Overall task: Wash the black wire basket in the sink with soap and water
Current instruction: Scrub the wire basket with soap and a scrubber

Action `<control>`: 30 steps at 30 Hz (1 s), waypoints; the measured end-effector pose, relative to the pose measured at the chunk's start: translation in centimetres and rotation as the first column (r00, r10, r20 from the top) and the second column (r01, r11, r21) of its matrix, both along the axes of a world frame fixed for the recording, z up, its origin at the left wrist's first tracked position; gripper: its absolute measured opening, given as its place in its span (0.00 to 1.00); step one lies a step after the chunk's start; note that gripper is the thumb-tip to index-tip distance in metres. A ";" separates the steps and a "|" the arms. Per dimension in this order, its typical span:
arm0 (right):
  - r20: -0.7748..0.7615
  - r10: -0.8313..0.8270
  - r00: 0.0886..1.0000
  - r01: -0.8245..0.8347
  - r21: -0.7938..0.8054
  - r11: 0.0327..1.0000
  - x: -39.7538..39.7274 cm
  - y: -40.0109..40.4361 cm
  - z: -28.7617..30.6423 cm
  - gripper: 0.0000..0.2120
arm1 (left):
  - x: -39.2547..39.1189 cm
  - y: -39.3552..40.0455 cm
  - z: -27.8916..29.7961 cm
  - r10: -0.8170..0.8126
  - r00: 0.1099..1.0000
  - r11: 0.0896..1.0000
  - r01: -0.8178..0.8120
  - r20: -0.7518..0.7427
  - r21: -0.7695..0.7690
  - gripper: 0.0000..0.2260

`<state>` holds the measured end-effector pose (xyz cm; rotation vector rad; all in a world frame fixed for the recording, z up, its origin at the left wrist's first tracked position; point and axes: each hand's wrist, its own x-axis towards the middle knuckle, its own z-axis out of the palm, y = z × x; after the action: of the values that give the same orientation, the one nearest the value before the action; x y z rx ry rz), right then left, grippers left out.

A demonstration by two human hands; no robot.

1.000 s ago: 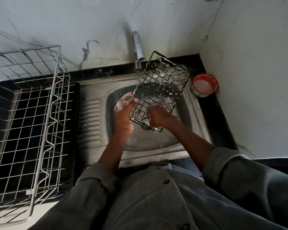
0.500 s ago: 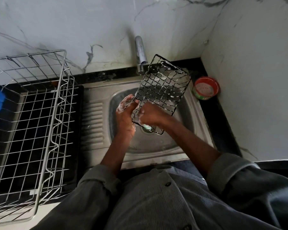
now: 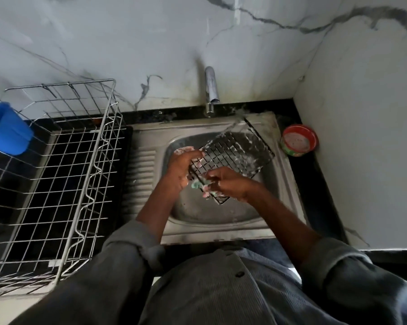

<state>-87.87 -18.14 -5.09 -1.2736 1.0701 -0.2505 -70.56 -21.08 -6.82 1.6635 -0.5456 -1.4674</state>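
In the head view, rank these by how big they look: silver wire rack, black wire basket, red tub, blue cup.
1. silver wire rack, by far the largest.
2. black wire basket.
3. blue cup and red tub: they look alike; the cup is cut by the frame edge, so no ranking.

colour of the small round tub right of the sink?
Red rim, green lower band, on the round tub; head view, the only one.

The person wears a grey, finely ribbed shirt (image 3: 221,289) that buttons down the front, with one dark button (image 3: 239,274) showing. Both sleeves are pushed up into bunched folds, the left sleeve (image 3: 127,249) and the right sleeve (image 3: 333,259), leaving the forearms bare.
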 end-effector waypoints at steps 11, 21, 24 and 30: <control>0.348 -0.452 0.821 0.420 0.167 0.892 -0.5 -0.5 -1.2 0.11 | -4.3 -3.6 5.5 -0.402 0.699 0.913 0.353 0.591 0.203 0.34; 0.302 -0.437 0.848 0.471 -0.047 0.881 -0.4 -1.8 -1.2 0.07 | -6.0 -1.5 3.1 -0.075 0.721 0.997 0.055 0.689 0.052 0.42; 0.202 -0.368 0.907 0.400 -0.150 0.904 -0.4 -2.3 -0.8 0.08 | -4.7 -0.8 2.3 0.052 0.894 0.994 -0.002 0.445 -0.112 0.16; -0.363 -0.282 0.888 0.014 -0.590 0.807 0.7 -3.2 0.5 0.11 | -3.0 2.5 0.3 0.118 0.991 0.973 -0.102 0.062 -0.209 0.08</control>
<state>-87.19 -21.38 -4.61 -1.8506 1.5632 -0.4513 -73.56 -18.63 -6.47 1.5641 -0.6143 -1.2301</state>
